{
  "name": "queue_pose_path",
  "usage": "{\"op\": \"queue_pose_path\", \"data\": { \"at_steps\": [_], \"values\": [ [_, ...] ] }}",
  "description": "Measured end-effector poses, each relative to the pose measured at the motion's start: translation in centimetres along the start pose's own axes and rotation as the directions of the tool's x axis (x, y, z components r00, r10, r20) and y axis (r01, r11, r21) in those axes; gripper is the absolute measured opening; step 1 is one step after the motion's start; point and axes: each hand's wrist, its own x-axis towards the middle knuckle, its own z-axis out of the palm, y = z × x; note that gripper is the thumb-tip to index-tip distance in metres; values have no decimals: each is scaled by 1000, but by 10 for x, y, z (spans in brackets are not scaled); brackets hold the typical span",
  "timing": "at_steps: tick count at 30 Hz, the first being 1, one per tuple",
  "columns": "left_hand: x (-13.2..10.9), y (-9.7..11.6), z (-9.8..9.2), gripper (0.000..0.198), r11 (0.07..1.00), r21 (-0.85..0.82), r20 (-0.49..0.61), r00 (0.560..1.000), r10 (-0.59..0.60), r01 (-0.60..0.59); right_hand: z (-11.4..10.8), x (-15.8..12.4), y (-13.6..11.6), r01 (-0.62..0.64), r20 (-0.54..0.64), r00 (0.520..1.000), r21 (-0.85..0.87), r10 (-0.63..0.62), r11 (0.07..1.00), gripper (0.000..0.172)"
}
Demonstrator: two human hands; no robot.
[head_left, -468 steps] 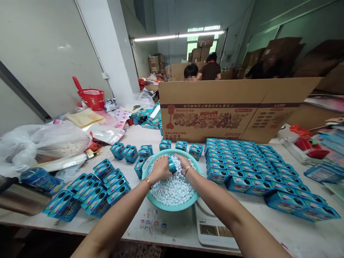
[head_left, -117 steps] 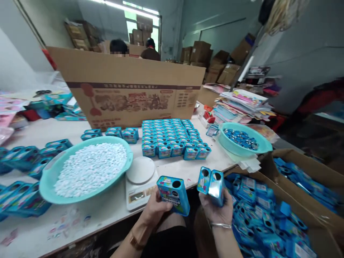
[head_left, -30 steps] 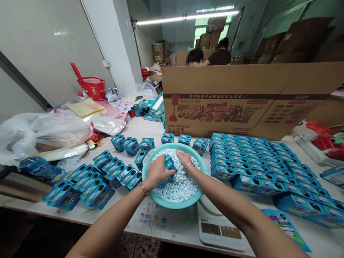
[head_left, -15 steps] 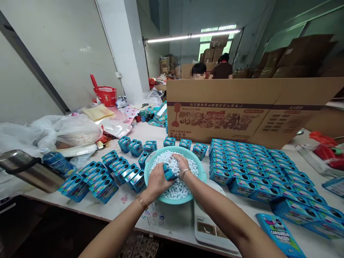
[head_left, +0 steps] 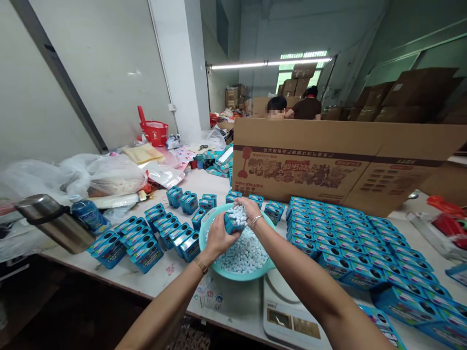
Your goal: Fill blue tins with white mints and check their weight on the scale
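Note:
A turquoise plastic basin [head_left: 242,277] full of small pale white-blue pellets [head_left: 248,255] stands in the middle of the table. Above it my left hand [head_left: 219,238] grips a small blue carton [head_left: 229,225], tilted with its top toward the right. My right hand [head_left: 251,210] is cupped against that top, with a heap of pellets between its palm and the carton. Its fingertips are partly hidden behind the pellets.
Blue cartons stand in groups at left [head_left: 146,250] and in dense rows at right [head_left: 328,233]. A white scale [head_left: 292,323] sits by my right forearm. A large cardboard box [head_left: 310,167] blocks the back; two people are beyond it. A steel flask [head_left: 54,223] lies tilted at left.
Both hands have come up out of the pellets, lifting the carton above the basin. My right hand now holds pellets against the carton's top. The view has shifted slightly.

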Motion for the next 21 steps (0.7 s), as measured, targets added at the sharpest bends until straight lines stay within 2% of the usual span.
{"op": "queue_pose_path", "data": {
  "at_steps": [4,8,12,17,21],
  "values": [
    [3,3,-6,60,999,-21,41,998,-44,45,-1,-1,1,-50,11,999,-40,51,998,16],
    [6,3,-8,59,996,-70,53,997,-49,53,2,-6,-5,-113,55,992,-74,117,991,36],
    [7,6,-8,59,991,-113,48,996,-71,76,1,-10,-12,-122,136,980,-148,142,981,51],
    [6,8,-6,59,985,-148,64,995,-79,88,3,-11,-10,-39,236,966,-256,102,966,56],
    [4,11,-14,63,991,-113,142,988,-52,68,-5,-18,-5,90,311,950,-252,-8,963,59]
  ]
}}
